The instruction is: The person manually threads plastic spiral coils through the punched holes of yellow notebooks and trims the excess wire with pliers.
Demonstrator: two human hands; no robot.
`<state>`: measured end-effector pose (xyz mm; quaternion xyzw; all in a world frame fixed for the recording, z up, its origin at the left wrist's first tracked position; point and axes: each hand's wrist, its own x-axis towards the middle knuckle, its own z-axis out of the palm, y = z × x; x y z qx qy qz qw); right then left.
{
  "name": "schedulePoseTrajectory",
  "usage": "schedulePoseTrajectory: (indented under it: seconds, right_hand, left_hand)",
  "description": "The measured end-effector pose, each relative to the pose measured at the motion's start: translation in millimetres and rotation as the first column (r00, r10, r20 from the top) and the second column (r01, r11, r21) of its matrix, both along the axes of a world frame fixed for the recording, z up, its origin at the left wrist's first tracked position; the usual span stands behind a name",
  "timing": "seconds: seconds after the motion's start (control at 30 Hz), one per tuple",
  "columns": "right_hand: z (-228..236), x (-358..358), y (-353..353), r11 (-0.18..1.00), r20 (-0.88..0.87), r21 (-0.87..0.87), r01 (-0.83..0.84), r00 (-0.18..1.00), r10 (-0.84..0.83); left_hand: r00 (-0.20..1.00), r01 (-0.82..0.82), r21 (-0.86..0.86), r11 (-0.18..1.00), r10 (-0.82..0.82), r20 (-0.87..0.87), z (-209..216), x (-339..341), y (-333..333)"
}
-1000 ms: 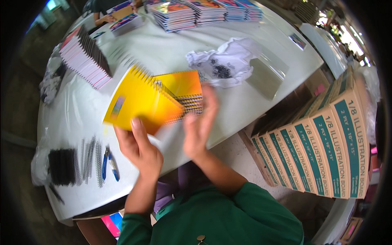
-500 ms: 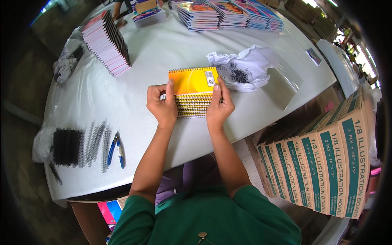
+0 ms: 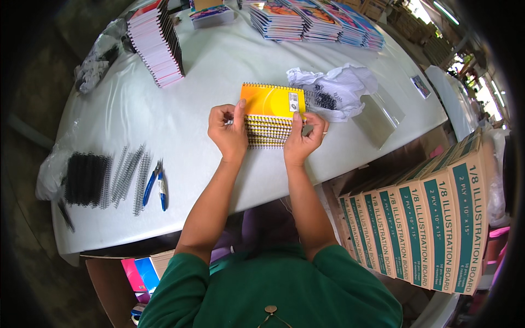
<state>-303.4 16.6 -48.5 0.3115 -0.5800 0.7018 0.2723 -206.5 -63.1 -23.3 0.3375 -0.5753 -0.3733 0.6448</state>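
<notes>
A stack of small spiral-bound notebooks (image 3: pixel 268 134) with yellow and orange covers is between my two hands, over the white-covered table. My left hand (image 3: pixel 228 131) grips its left side, thumb on top of the uppermost cover. At the right side, my right hand (image 3: pixel 306 136) is closed on the same stack, its thumb pressed near the lower right corner of the top notebook (image 3: pixel 270 101). Coils line the stack's far and near edges. Just beyond my right hand lies crumpled white plastic (image 3: pixel 350 90) with black coil pieces (image 3: pixel 325 99) on it.
At left lie black binding coils (image 3: pixel 87 179), looser coils (image 3: pixel 128 175) and blue-handled pliers (image 3: pixel 155 183). A tall stack of spiral notebooks (image 3: pixel 156 46) stands at far left, and piles of colourful books (image 3: pixel 279 24) at the back. Cardboard boxes (image 3: pixel 432 229) line the right side.
My hands and the notebook stack have moved slightly right, nearer the crumpled plastic. My right fingers have shifted on the stack's edge. The whole view has shifted a little; another person's hand has left the top left.
</notes>
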Motion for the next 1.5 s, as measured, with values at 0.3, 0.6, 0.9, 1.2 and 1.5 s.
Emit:
schedulePoseTrajectory:
  seconds: [0.3,0.6,0.9,1.2,1.5]
  right_hand:
    - [-7,12,-7,0.908,0.431,-0.183,-0.378,0.799,0.419]
    - [-10,13,-3,0.907,0.447,-0.169,-0.386,0.790,0.420]
    - [-18,6,-5,0.907,0.449,-0.208,-0.365,0.789,0.420]
    - [-18,8,3,0.885,0.536,-0.206,-0.417,0.709,0.458]
    - [-22,6,-4,0.908,0.366,-0.183,-0.378,0.831,0.419]
  left_hand:
    - [0.950,0.252,0.341,0.905,-0.165,-0.266,-21,-5,11]
    - [0.972,0.173,0.278,0.945,-0.117,-0.206,-22,-5,13]
    - [0.963,0.151,0.262,0.953,-0.083,-0.255,-30,-1,2]
    - [0.934,0.303,0.264,0.916,-0.229,-0.274,-32,2,6]
    - [0.983,0.175,0.236,0.956,-0.158,-0.091,-28,6,7]
